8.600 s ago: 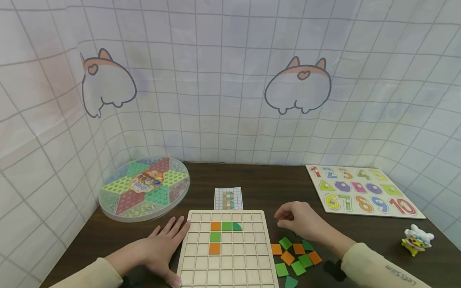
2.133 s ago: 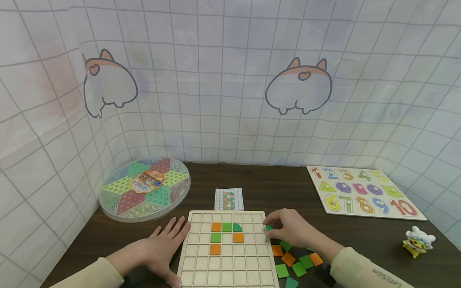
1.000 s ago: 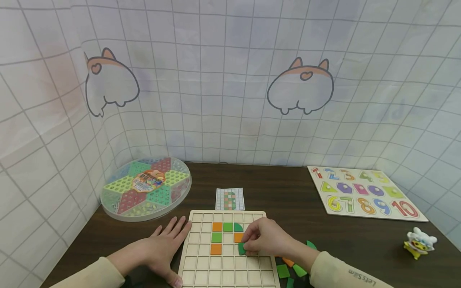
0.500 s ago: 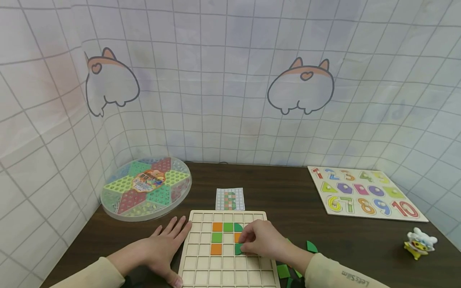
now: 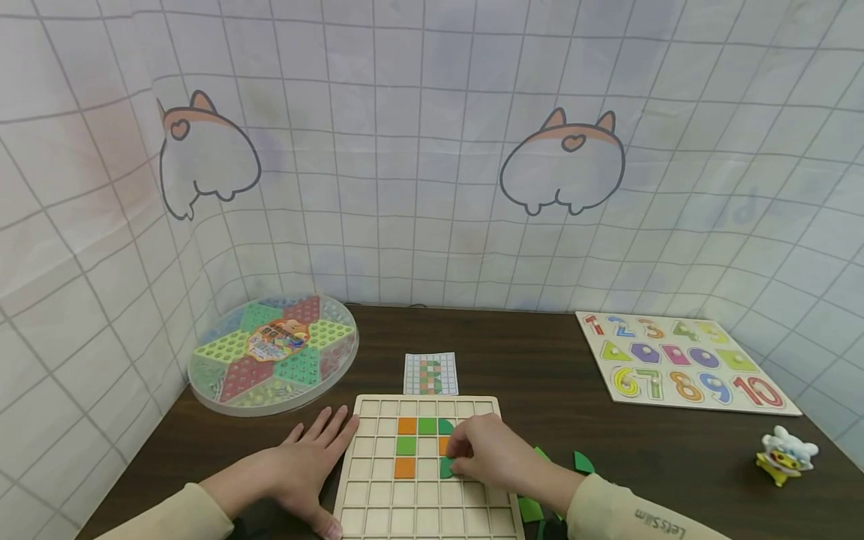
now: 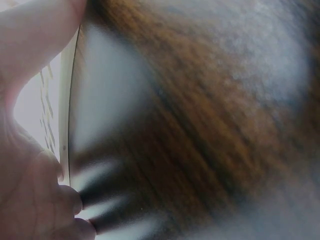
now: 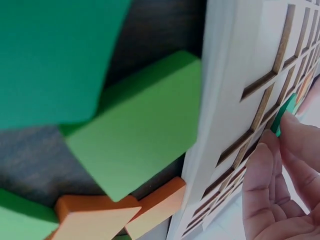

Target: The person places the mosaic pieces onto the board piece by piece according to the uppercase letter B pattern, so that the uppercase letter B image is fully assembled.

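Note:
My right hand is over the wooden grid board, its thumb and fingers pinching a dark green tile at a cell below an orange tile. In the right wrist view that green tile stands tilted between the fingertips, partly hidden by the thumb. At the board's left edge lies my left hand, fingers spread and straight, touching the frame. The board also bears a dark green rounded tile, green tiles and orange tiles.
Loose green tiles and orange tiles lie right of the board, partly under my forearm. A printed pattern card sits behind it. Around stand a round marble game board, a number puzzle and a small figurine.
An orange tile has been added in the board's second row. My right hand has brought a dark green tile from the right side to the cell beneath it. The left hand stays put.

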Demonstrator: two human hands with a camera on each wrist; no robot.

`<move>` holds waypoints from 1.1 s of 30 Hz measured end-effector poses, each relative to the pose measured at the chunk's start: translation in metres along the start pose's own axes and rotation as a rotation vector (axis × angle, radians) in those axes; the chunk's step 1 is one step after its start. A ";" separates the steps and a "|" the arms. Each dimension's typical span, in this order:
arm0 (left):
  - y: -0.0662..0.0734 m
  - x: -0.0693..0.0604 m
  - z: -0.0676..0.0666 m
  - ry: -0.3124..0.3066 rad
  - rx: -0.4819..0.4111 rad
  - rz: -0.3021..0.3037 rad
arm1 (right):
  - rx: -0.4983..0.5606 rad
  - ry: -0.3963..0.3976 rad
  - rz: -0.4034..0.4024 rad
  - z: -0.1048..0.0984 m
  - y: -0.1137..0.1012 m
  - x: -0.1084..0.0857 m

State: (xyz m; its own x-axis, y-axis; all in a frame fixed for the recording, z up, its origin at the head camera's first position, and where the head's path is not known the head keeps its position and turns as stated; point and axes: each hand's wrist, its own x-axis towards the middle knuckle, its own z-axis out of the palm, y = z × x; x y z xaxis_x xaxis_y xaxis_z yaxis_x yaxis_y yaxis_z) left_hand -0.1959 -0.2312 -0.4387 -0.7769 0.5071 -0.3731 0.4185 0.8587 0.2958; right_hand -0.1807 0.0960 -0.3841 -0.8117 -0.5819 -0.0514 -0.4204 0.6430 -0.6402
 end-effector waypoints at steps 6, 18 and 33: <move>0.010 -0.006 -0.008 -0.032 0.001 -0.006 | -0.030 -0.005 -0.031 0.000 0.000 0.001; 0.000 -0.002 -0.001 -0.003 -0.011 0.017 | -0.028 -0.006 -0.042 -0.001 0.001 -0.001; -0.003 -0.001 0.001 -0.002 -0.013 0.014 | -0.090 0.005 -0.066 0.000 -0.001 0.000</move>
State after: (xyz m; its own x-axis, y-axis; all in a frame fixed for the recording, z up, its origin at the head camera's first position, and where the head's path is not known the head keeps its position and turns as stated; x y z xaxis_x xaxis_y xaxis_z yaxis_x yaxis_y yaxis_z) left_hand -0.1959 -0.2339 -0.4399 -0.7702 0.5188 -0.3708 0.4227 0.8508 0.3123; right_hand -0.1798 0.0955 -0.3834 -0.7829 -0.6221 -0.0078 -0.5075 0.6459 -0.5703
